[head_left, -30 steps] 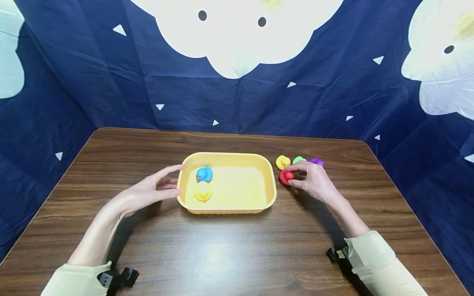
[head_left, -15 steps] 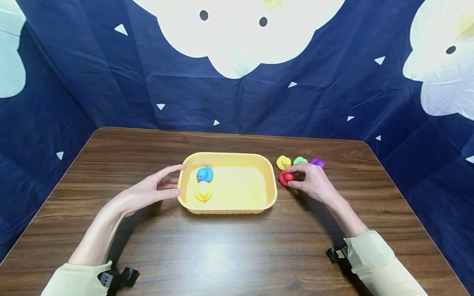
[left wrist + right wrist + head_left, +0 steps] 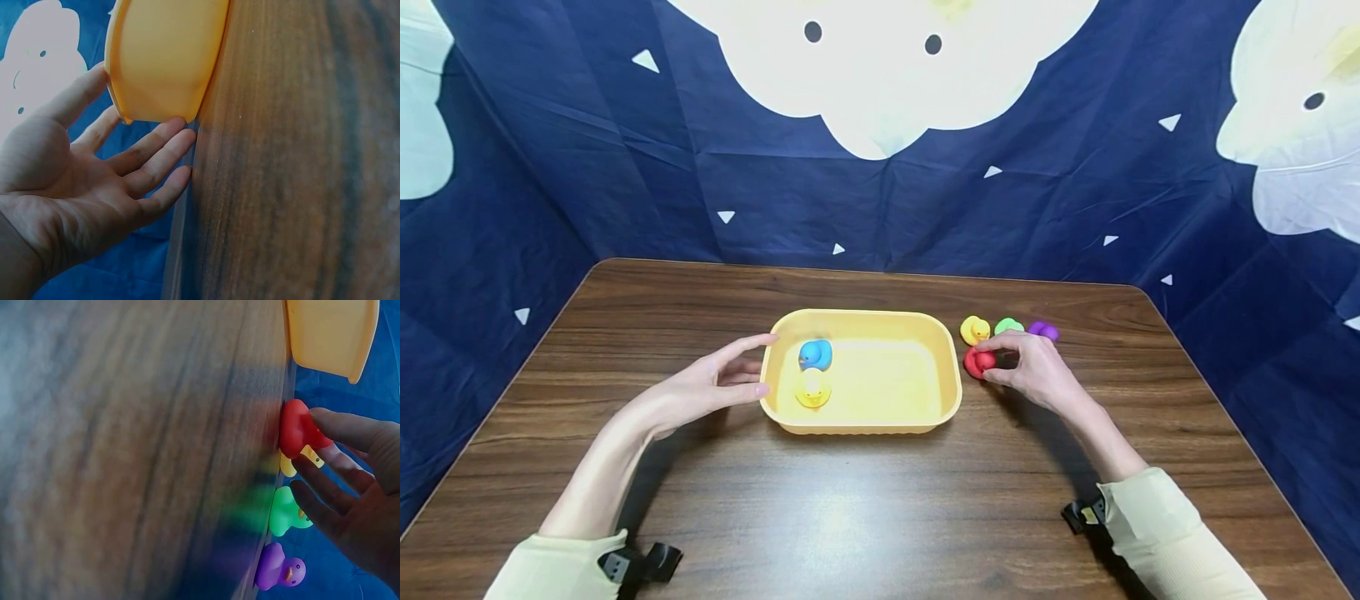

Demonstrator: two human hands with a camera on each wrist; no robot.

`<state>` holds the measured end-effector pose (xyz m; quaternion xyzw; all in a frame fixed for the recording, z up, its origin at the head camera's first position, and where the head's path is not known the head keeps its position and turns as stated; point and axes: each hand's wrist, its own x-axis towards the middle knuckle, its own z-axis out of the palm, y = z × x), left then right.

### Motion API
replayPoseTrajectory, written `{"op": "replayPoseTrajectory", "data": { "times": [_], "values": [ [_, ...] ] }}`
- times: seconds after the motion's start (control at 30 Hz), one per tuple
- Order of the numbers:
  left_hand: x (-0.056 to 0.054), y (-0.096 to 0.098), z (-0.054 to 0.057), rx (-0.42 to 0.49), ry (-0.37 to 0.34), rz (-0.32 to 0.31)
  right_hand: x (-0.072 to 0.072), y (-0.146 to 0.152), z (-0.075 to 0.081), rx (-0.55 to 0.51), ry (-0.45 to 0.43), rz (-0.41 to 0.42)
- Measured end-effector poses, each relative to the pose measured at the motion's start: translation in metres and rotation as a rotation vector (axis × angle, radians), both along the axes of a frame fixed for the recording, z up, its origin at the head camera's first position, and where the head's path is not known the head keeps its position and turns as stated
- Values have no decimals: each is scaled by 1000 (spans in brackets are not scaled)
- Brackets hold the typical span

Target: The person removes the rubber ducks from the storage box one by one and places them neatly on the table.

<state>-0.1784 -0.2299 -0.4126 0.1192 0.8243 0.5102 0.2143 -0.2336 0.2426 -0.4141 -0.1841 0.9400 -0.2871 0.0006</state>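
Note:
My right hand (image 3: 1033,362) pinches a red rubber duck (image 3: 977,362) between thumb and fingers, low at the table just right of a yellow plastic basin (image 3: 865,431). In the right wrist view, the thumb lies against the red duck's (image 3: 297,428) head and the fingers reach around its other side. My left hand (image 3: 707,383) touches the basin's left end with extended fingers. The left wrist view shows the thumb at the rim and other fingertips by the basin's end wall (image 3: 169,69). Inside the basin, toward the left, sit a blue duck (image 3: 816,354) and a yellow duck (image 3: 812,390).
Behind the red duck, another yellow duck (image 3: 974,330), a green duck (image 3: 1008,324) and a purple duck (image 3: 1043,331) stand in a row. The wooden table (image 3: 850,517) ends at a blue cloth backdrop (image 3: 880,225) with white clouds.
The red duck has shifted slightly left and toward me in my right hand's fingers. My left hand and the basin hold the same place.

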Motion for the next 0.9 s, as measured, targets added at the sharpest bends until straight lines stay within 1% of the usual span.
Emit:
{"op": "replayPoseTrajectory", "data": {
  "times": [0.27, 0.43, 0.6, 0.73, 0.9],
  "values": [
    [1, 0, 1, 2, 5, -4, 0, 0, 0, -7, -1, -2],
    [2, -1, 2, 11, 8, -12, -1, 2, 2, -12, 15, 6],
    [2, -1, 2, 11, 3, -10, -2, 4, 5, -67, 63, -5],
    [3, -1, 2, 16, 5, -14, -2, 4, 8, -110, 106, -34],
    [2, -1, 2, 14, 5, -13, -1, 3, 14, -113, 166, -93]
  ]
}}
